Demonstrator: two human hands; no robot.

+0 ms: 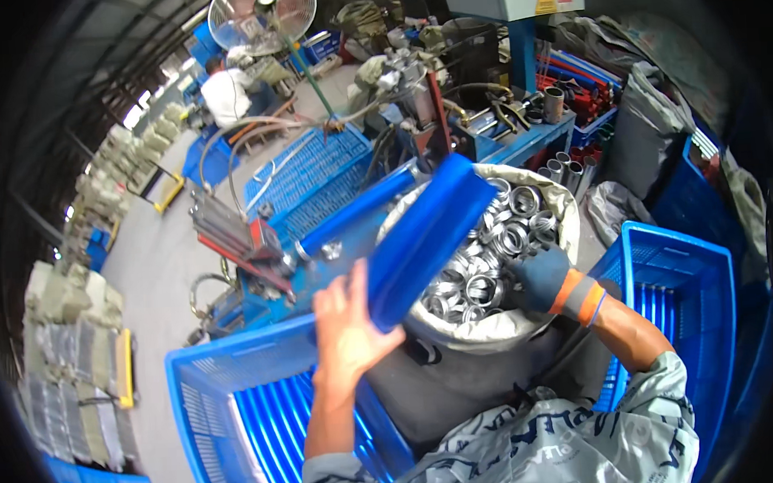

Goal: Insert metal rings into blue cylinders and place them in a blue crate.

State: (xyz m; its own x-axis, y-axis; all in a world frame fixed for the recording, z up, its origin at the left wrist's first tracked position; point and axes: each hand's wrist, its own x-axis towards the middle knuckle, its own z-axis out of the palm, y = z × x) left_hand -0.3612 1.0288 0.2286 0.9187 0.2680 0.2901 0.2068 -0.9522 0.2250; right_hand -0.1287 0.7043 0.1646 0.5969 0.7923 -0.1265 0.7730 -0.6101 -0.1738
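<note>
L hand bare, closed round lower end of blue tube, held tilted over sack's near-left rim | R hand gloved, fingers curled down among metal rings in white sack, grip unclear | blue crate at lower left holds more blue tubes, sack looks near full: prob. mid-job.

I saw a grey concrete floor carrying everything: a blue plastic crate of blue tubes sat at lower left, another blue crate at right, and between them a white sack full of silvery metal rings. A blue machine frame stood on it behind the left crate. Stacked grey bundles lay along the far left, some on yellow-edged pallets.
</note>
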